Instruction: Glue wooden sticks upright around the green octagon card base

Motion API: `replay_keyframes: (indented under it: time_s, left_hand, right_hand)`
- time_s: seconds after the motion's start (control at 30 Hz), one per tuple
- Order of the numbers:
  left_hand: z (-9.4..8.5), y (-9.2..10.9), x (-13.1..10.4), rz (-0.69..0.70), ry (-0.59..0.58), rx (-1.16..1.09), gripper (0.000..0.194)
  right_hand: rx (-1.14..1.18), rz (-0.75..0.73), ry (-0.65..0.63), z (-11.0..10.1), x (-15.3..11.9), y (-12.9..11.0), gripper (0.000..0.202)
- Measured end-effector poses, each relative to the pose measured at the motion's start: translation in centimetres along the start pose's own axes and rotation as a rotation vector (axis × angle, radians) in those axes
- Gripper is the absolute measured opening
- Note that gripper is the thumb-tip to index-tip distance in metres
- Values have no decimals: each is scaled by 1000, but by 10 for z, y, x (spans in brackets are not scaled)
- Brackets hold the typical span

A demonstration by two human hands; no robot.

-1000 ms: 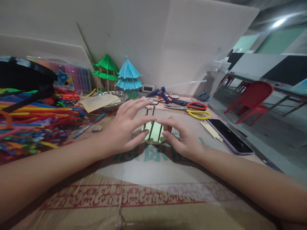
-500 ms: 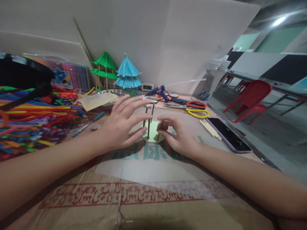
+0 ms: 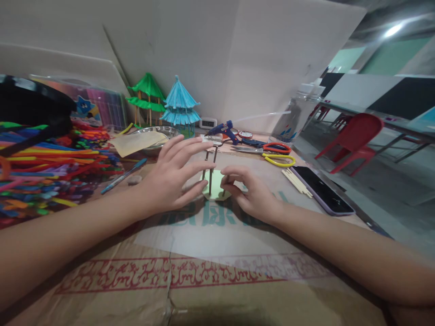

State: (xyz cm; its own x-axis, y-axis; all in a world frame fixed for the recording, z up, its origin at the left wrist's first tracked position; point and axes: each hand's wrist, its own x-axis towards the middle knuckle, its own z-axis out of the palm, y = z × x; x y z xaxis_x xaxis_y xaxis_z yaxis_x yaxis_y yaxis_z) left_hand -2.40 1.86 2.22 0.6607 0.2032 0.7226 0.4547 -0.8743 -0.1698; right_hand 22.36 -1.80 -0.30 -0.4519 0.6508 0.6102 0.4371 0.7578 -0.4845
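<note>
A pale green flat base [image 3: 217,179] lies on the covered work surface between my hands, with several thin dark brown sticks [image 3: 210,182] standing up from it. My right hand [image 3: 254,192] pinches a short upright stick [image 3: 224,193] at the base's right edge between thumb and forefinger; its upper part is hidden by the fingers. On the other side my left hand [image 3: 168,174] is open, fingers stretched out beside the left sticks. Its thumb and forefinger tips come close to them; whether they touch, I cannot tell.
Behind stand a green paper-roofed pavilion model [image 3: 148,97] and a blue one [image 3: 179,102]. A blue glue gun [image 3: 222,130], scissors [image 3: 277,154], cream sticks [image 3: 297,183] and a phone [image 3: 322,190] lie right. Colourful pipe cleaners [image 3: 50,167] and a pen [image 3: 124,176] are left.
Both hands keep nearly the same pose around the base. Only a slight shift of the camera view shows.
</note>
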Motion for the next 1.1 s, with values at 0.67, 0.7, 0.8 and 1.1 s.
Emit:
replay_keyframes:
  time_s: [0.67, 0.7, 0.8, 1.1]
  left_hand:
    - [39, -17, -21, -358, -310, -446, 110]
    - [38, -17, -20, -372, -309, -457, 108]
    - [32, -16, -15, -373, -204, -432, 98]
    - [7, 3, -1, -51, -78, -167, 60]
  right_hand:
    - [66, -10, 100, -7, 6, -5, 46]
    - [75, 4, 110, -7, 6, -5, 45]
    - [82, 32, 118, -7, 6, -2, 45]
    - [-16, -85, 74, -8, 5, -8, 39]
